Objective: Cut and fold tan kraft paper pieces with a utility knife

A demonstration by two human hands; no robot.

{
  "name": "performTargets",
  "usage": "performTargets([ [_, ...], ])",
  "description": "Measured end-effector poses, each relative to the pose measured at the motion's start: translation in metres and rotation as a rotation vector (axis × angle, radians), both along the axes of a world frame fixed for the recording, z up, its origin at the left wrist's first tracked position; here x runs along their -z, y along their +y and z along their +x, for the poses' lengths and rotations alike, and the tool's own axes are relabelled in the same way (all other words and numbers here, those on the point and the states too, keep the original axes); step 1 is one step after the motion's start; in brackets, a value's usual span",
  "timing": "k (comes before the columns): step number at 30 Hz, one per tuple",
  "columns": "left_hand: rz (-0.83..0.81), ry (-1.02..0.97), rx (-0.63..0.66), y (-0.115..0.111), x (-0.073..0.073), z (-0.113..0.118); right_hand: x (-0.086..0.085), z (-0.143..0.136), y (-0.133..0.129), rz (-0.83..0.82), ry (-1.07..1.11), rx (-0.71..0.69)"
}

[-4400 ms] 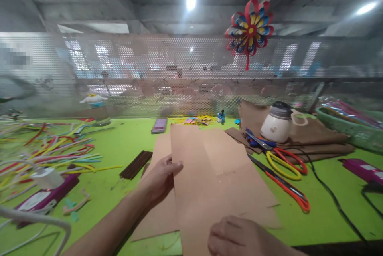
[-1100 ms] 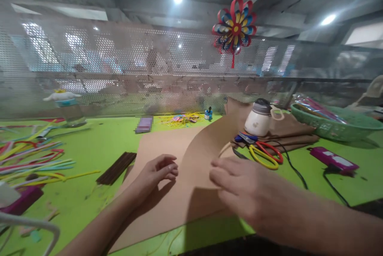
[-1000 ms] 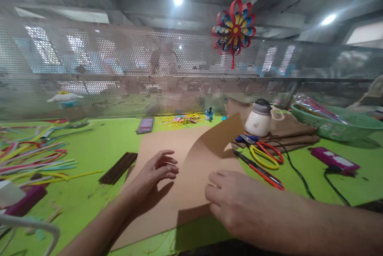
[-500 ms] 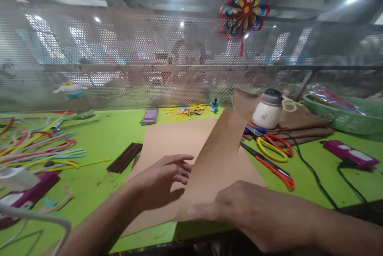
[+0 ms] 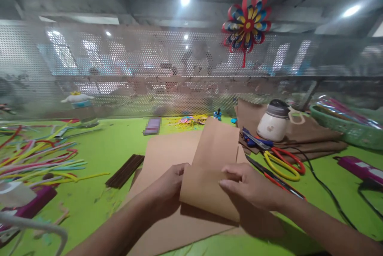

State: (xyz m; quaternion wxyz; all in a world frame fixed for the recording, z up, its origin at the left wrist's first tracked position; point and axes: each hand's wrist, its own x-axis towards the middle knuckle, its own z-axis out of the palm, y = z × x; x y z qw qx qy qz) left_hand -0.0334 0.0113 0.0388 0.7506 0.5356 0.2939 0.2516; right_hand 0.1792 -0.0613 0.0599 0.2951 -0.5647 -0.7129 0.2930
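Narrow brown sheet is what we have between our hands, above the wider brown sheet, which lies on the green counter and serves as our landmark. Our left hand is clamped on the narrow one's left edge. At our right hand, thumb and fingertips stand slightly apart near its surface; whether they pinch it, we cannot tell. We judge the step to be handling and positioning the narrow piece over the landmark. The next move calls for a light, even hold, keeping its raised near edge from creasing or dragging on the landmark. Its long axis runs away from us, with the far end leaning rightward beyond the landmark's far edge; the near end points back towards us, above the landmark's nearer part.
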Motion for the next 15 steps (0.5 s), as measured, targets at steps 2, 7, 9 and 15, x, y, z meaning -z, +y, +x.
performTargets([
  [2, -0.027, -0.103, 0.014, -0.001, -0.002, 0.0, 0.01, 0.005, 0.013, 0.04, -0.027, 0.105],
  [7, -0.044, -0.072, -0.152, 0.006, 0.008, -0.001, 0.029, 0.007, 0.033, -0.059, -0.027, 0.141],
  [9, -0.003, -0.079, -0.255, 0.006, 0.012, -0.001, 0.034, 0.005, 0.037, -0.037, -0.031, 0.155],
  [15, -0.218, -0.123, -0.224, 0.006, 0.012, 0.003, 0.044, 0.004, 0.044, -0.001, -0.03, 0.155],
])
